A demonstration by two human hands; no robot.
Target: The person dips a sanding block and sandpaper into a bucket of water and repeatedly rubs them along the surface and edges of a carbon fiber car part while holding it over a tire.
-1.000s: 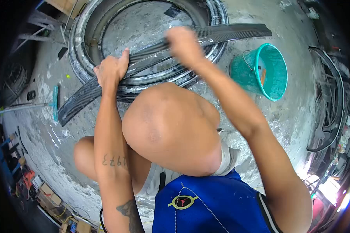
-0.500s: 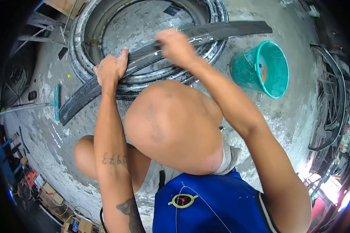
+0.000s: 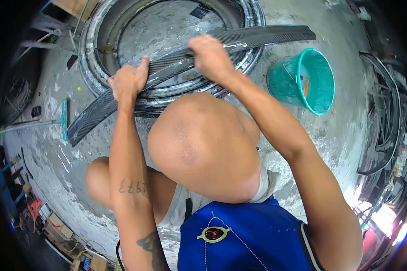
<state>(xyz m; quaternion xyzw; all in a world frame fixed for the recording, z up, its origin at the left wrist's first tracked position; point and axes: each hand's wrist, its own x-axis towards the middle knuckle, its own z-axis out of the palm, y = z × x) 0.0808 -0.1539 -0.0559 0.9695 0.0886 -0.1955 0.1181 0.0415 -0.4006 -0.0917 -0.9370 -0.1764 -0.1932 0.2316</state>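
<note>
A long, slightly curved carbon-fibre strip (image 3: 271, 36) lies across a ringed tyre (image 3: 89, 58), its woven surface wet and shiny in places. My left hand (image 3: 128, 81) is wrapped round the strip left of its middle, thumb pointing up along it. Farther right, my right hand (image 3: 210, 58) presses on the strip with bent fingers, slightly blurred. Something small and dark shows at those fingertips, but its kind cannot be made out.
To the right stands a teal bucket (image 3: 285, 81) with an orange-brown item inside. A teal-headed squeegee (image 3: 65, 119) lies on the wet concrete floor at left. Curved black trim (image 3: 395, 113) lines the right side. Boxes and tools clutter the lower left. My bent knee (image 3: 199, 135) is close below the tyre.
My right hand has slid a little to the right along the strip. My left hand keeps its grip in the same place, and the strip has hardly moved.
</note>
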